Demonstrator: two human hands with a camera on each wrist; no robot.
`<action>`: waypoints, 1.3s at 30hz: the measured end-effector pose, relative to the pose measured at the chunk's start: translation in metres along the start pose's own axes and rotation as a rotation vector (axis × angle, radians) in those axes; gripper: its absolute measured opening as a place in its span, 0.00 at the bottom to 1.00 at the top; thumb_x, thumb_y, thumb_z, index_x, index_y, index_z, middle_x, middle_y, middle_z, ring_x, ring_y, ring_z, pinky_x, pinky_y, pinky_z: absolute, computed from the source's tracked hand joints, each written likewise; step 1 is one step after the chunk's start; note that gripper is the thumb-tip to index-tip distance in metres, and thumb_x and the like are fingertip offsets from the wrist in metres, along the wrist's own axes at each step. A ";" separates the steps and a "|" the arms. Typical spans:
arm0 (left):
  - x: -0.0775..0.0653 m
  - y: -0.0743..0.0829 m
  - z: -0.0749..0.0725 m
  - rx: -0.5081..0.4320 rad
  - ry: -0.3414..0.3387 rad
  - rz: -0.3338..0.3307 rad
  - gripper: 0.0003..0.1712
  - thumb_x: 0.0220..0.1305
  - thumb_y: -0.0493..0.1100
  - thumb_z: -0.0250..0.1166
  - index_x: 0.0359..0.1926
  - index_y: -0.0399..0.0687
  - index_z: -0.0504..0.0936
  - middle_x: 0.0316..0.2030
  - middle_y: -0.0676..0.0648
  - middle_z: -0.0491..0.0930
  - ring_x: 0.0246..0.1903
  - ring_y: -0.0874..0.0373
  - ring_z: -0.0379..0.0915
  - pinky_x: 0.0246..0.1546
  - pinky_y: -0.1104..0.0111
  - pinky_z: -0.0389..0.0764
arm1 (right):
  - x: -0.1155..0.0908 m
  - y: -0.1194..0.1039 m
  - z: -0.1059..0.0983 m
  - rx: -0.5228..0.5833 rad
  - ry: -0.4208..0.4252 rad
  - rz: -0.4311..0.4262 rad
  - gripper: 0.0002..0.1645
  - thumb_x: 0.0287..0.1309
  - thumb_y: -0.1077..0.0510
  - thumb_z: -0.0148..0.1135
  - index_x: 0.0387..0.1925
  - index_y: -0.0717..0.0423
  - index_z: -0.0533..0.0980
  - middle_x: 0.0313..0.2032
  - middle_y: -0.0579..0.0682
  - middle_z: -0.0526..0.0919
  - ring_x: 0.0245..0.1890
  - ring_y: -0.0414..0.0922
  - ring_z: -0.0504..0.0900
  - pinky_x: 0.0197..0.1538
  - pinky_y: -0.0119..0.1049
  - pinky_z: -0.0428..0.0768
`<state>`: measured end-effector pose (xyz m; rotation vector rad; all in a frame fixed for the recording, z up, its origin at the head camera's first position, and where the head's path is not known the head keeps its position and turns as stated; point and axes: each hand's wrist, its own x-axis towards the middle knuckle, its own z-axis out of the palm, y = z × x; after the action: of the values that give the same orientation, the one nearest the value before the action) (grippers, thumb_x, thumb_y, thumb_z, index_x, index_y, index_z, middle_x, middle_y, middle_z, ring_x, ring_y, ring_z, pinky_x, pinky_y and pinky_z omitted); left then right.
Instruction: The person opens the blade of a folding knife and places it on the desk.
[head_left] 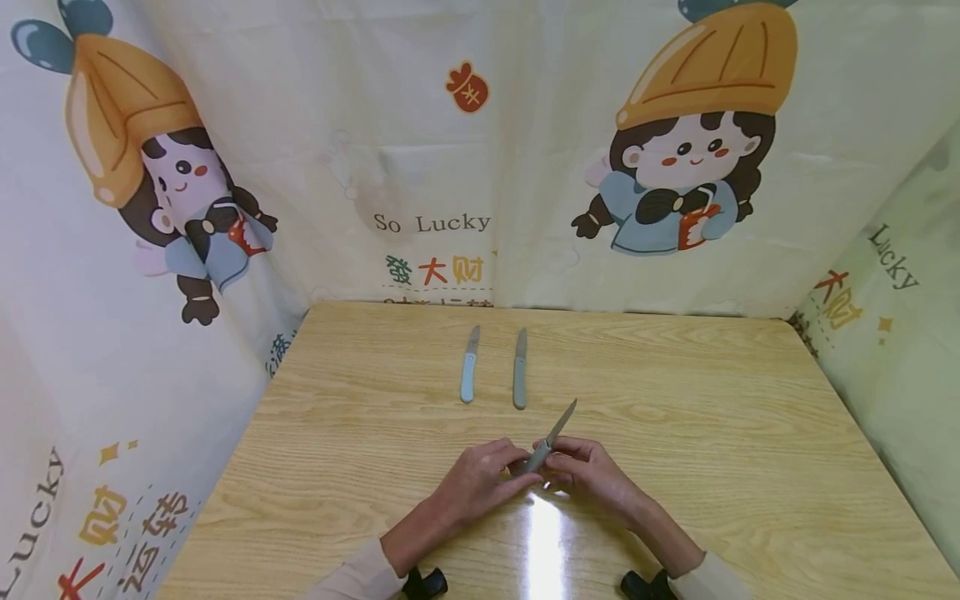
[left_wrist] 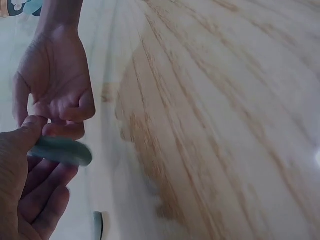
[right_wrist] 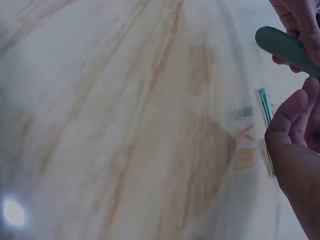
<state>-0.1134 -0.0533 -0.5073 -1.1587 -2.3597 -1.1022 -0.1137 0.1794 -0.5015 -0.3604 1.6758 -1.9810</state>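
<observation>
A small knife [head_left: 541, 455] with a grey-green handle is held above the table, its blade slanting up and away to the right. My left hand [head_left: 480, 475] grips the handle, thumb on one face and fingers behind, as the left wrist view shows at the rounded handle [left_wrist: 65, 151]. My right hand [head_left: 592, 473] pinches the knife near where blade meets handle; in the right wrist view the curled fingers of that hand [right_wrist: 295, 135] reach the handle [right_wrist: 285, 47], with the contact partly cut off by the frame edge.
Farther back on the wooden table [head_left: 360, 433] lie two more knives, one with a light-blue handle [head_left: 468, 379] and one with a grey handle [head_left: 520, 383], blades pointing away. A printed curtain [head_left: 420, 150] hangs behind the table and along both sides.
</observation>
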 end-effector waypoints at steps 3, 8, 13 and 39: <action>0.001 0.001 0.001 -0.040 -0.022 0.008 0.10 0.63 0.42 0.74 0.43 0.43 0.87 0.33 0.54 0.84 0.33 0.72 0.78 0.33 0.81 0.77 | -0.001 0.001 0.000 -0.021 0.027 0.007 0.24 0.73 0.61 0.59 0.60 0.78 0.70 0.49 0.55 0.84 0.47 0.46 0.84 0.52 0.42 0.81; 0.004 0.004 0.000 -0.085 -0.066 -0.033 0.06 0.68 0.43 0.69 0.41 0.45 0.87 0.31 0.55 0.85 0.31 0.77 0.75 0.30 0.84 0.74 | -0.001 0.002 0.000 -0.080 0.059 -0.028 0.16 0.73 0.61 0.59 0.54 0.71 0.74 0.43 0.52 0.84 0.42 0.44 0.83 0.47 0.40 0.82; 0.004 0.004 -0.003 -0.097 -0.141 -0.115 0.10 0.72 0.49 0.65 0.37 0.49 0.86 0.28 0.59 0.84 0.28 0.82 0.72 0.27 0.85 0.72 | 0.004 -0.002 0.001 -0.129 0.120 -0.025 0.17 0.72 0.59 0.61 0.51 0.71 0.75 0.41 0.53 0.84 0.41 0.46 0.84 0.47 0.43 0.83; -0.002 0.006 0.000 0.114 -0.255 -0.124 0.14 0.76 0.50 0.60 0.35 0.55 0.89 0.28 0.63 0.83 0.28 0.82 0.70 0.29 0.84 0.71 | 0.080 -0.034 -0.067 -0.564 0.567 0.042 0.14 0.67 0.59 0.68 0.40 0.70 0.84 0.31 0.56 0.86 0.29 0.45 0.83 0.30 0.32 0.79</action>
<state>-0.1073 -0.0527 -0.5053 -1.1881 -2.6820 -0.8873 -0.2218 0.1950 -0.4922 0.0638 2.5762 -1.6324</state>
